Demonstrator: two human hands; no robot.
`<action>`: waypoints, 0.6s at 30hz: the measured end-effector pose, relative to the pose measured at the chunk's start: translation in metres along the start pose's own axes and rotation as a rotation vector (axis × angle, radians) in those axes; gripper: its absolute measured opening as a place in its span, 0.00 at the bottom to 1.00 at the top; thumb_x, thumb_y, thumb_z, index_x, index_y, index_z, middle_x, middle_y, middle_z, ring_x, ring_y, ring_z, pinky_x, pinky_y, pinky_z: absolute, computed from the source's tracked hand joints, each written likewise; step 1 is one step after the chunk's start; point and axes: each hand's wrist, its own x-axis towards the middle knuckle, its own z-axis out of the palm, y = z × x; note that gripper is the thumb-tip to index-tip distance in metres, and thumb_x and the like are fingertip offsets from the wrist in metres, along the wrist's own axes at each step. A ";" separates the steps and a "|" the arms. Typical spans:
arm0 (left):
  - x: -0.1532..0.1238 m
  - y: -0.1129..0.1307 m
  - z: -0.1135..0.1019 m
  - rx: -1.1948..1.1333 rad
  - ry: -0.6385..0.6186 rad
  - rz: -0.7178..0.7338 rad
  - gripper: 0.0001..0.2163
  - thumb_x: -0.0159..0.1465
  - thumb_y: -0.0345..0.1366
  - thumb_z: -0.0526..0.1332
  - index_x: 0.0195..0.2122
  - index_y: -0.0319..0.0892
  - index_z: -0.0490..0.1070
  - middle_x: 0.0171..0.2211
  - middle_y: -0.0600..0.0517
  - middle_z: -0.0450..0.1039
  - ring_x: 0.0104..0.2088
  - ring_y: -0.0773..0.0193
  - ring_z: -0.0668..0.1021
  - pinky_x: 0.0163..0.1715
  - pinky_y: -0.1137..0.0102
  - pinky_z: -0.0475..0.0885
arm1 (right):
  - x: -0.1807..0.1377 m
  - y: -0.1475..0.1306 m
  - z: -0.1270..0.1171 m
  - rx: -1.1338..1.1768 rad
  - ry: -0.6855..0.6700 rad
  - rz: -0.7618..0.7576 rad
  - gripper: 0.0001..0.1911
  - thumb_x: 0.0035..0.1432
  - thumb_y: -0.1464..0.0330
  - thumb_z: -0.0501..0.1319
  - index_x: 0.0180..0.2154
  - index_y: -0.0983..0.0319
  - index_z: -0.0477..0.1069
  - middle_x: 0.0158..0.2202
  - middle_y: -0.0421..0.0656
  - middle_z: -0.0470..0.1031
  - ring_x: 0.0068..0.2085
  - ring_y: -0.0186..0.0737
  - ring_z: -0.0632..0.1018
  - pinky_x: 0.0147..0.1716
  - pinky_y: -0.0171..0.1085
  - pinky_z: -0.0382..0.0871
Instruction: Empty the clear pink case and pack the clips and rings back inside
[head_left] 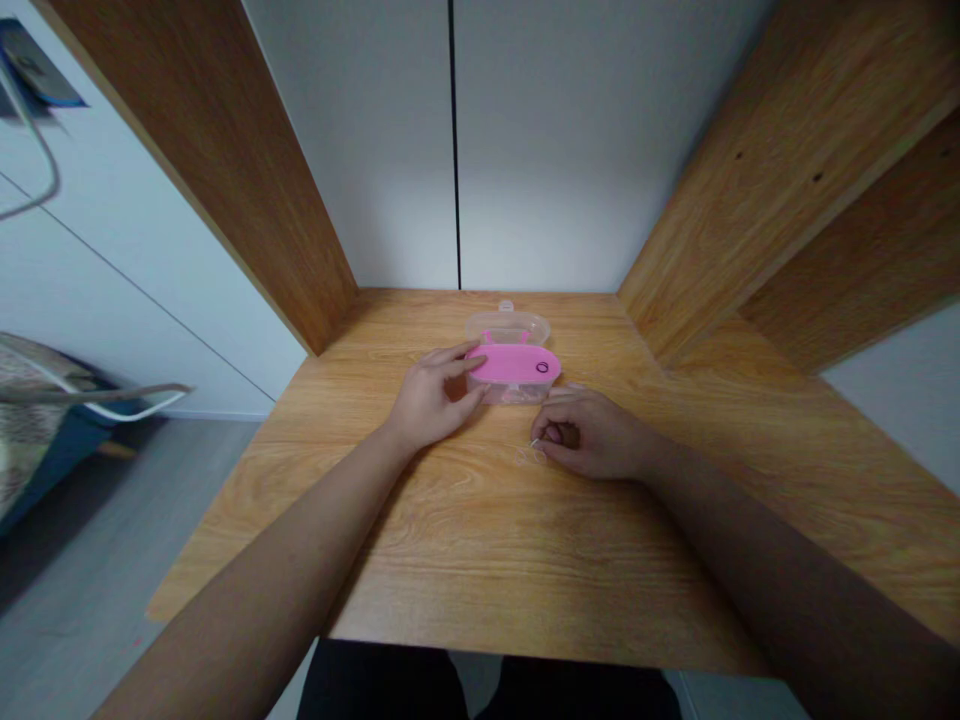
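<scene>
A small clear plastic box (514,394) sits toward the back of the wooden table, its hinged clear lid (525,325) swung back. Across its top lies a pink oval tray (510,362), with a small black ring (541,368) at the right end. My left hand (435,395) grips the box's left end, fingers over the pink tray and thumb at the front wall. Just in front of the box's right side, my right hand (589,432) pinches a tiny pale piece between thumb and finger. Faint clear loops, like thin elastic bands (529,456), show on the table beside those fingertips.
The wooden table (480,560) ends at white panels (540,150) behind. Wooden boards rise at the left (225,150) and right (750,180). A fabric-covered item (45,430) stands off to the left, beyond the table edge.
</scene>
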 end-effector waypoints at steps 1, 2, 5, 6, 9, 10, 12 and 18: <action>0.000 0.000 0.000 -0.003 0.001 0.001 0.17 0.61 0.36 0.67 0.51 0.42 0.79 0.57 0.42 0.76 0.54 0.51 0.80 0.56 0.51 0.75 | 0.000 0.000 0.000 0.001 0.001 -0.002 0.03 0.54 0.73 0.64 0.31 0.59 0.74 0.26 0.37 0.73 0.30 0.36 0.73 0.35 0.38 0.65; 0.000 0.000 0.000 -0.005 0.002 0.001 0.17 0.61 0.36 0.67 0.52 0.42 0.78 0.57 0.42 0.76 0.55 0.51 0.80 0.56 0.51 0.75 | 0.000 0.000 0.000 0.002 0.004 -0.004 0.04 0.53 0.74 0.64 0.31 0.59 0.74 0.26 0.37 0.73 0.30 0.36 0.73 0.36 0.38 0.65; 0.000 -0.001 0.000 -0.001 0.001 0.000 0.17 0.61 0.36 0.67 0.52 0.42 0.78 0.57 0.42 0.76 0.55 0.51 0.80 0.57 0.52 0.75 | -0.001 -0.001 0.000 -0.002 0.019 -0.006 0.03 0.54 0.73 0.63 0.31 0.59 0.73 0.26 0.38 0.73 0.30 0.36 0.73 0.35 0.39 0.65; 0.000 -0.001 0.000 0.002 -0.001 0.000 0.17 0.61 0.36 0.68 0.52 0.42 0.78 0.57 0.42 0.76 0.55 0.51 0.80 0.57 0.52 0.75 | -0.001 -0.001 -0.001 -0.006 0.029 -0.003 0.03 0.54 0.73 0.63 0.31 0.59 0.73 0.27 0.38 0.74 0.30 0.36 0.74 0.36 0.39 0.66; 0.000 -0.002 0.001 0.007 -0.003 -0.001 0.17 0.61 0.36 0.68 0.52 0.42 0.78 0.57 0.42 0.76 0.55 0.51 0.80 0.57 0.52 0.75 | -0.001 -0.002 -0.001 -0.007 0.061 0.000 0.03 0.55 0.72 0.63 0.32 0.59 0.73 0.30 0.41 0.77 0.34 0.39 0.76 0.37 0.40 0.68; 0.000 -0.002 0.001 0.007 -0.002 -0.001 0.17 0.61 0.36 0.68 0.52 0.43 0.78 0.58 0.42 0.76 0.55 0.51 0.80 0.57 0.52 0.75 | -0.001 -0.002 -0.002 -0.001 0.063 -0.004 0.03 0.55 0.72 0.63 0.33 0.59 0.73 0.32 0.41 0.77 0.35 0.40 0.76 0.38 0.40 0.68; 0.000 -0.002 0.001 0.008 -0.005 0.000 0.17 0.61 0.35 0.67 0.52 0.43 0.78 0.58 0.43 0.76 0.55 0.51 0.80 0.57 0.52 0.75 | -0.001 -0.002 -0.001 0.012 0.062 -0.021 0.03 0.55 0.73 0.63 0.33 0.59 0.73 0.34 0.42 0.78 0.36 0.40 0.77 0.38 0.40 0.69; 0.000 -0.003 0.001 0.006 0.000 0.003 0.18 0.60 0.35 0.68 0.52 0.43 0.78 0.58 0.43 0.76 0.55 0.51 0.80 0.57 0.52 0.75 | -0.002 -0.002 0.000 0.045 0.097 -0.029 0.03 0.55 0.72 0.63 0.33 0.58 0.73 0.35 0.42 0.80 0.36 0.40 0.78 0.38 0.40 0.71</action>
